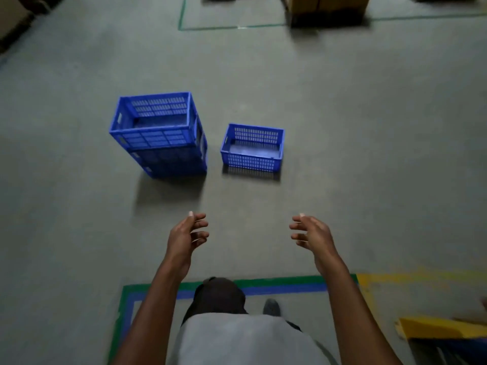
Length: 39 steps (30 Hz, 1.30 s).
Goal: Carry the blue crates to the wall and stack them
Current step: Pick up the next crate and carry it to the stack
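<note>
A stack of blue crates (pixel 160 143) stands on the grey floor ahead and to the left, its top crate empty. To its right sits a single low blue crate (pixel 252 162), also empty, a small gap apart from the stack. My left hand (pixel 187 235) and my right hand (pixel 311 233) are held out in front of me, palms facing each other, fingers loosely curled and holding nothing. Both hands are well short of the crates.
Green and blue floor tape (pixel 276 284) outlines a marked area around my feet, with yellow paint (pixel 411 279) to its right. A yellow object (pixel 442 328) lies at the lower right. Cardboard boxes (pixel 326 9) stand at the far end behind a green floor line (pixel 210 28).
</note>
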Each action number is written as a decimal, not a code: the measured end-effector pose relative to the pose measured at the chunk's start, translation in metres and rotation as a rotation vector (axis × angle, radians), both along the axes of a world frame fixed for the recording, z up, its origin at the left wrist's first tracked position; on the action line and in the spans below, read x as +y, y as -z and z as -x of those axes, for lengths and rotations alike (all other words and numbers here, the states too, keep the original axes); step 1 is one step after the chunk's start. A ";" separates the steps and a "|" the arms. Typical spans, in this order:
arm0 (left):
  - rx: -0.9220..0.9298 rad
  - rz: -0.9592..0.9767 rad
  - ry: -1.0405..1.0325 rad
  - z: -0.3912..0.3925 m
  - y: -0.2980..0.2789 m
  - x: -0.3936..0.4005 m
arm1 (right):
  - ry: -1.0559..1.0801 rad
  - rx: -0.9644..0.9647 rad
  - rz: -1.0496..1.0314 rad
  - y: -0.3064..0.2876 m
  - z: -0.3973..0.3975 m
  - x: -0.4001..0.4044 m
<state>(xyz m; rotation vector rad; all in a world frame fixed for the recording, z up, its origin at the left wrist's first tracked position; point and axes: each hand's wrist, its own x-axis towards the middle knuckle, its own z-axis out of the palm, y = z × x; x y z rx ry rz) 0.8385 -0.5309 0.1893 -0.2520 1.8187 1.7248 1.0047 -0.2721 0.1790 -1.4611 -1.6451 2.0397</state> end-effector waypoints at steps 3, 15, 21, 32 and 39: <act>-0.016 -0.032 -0.035 0.061 0.005 0.040 | -0.024 0.001 0.018 0.005 0.074 0.045; -0.123 0.008 0.083 0.351 0.057 0.223 | -0.044 -0.120 0.076 0.047 0.348 0.180; -0.114 0.127 0.113 0.466 0.108 0.302 | -0.010 -0.163 0.027 0.075 0.439 0.263; -0.269 0.353 0.243 0.624 0.222 0.428 | -0.135 -0.395 0.111 0.215 0.579 0.436; -0.238 0.485 0.426 0.713 0.378 0.499 | -0.154 -0.533 0.131 0.372 0.651 0.506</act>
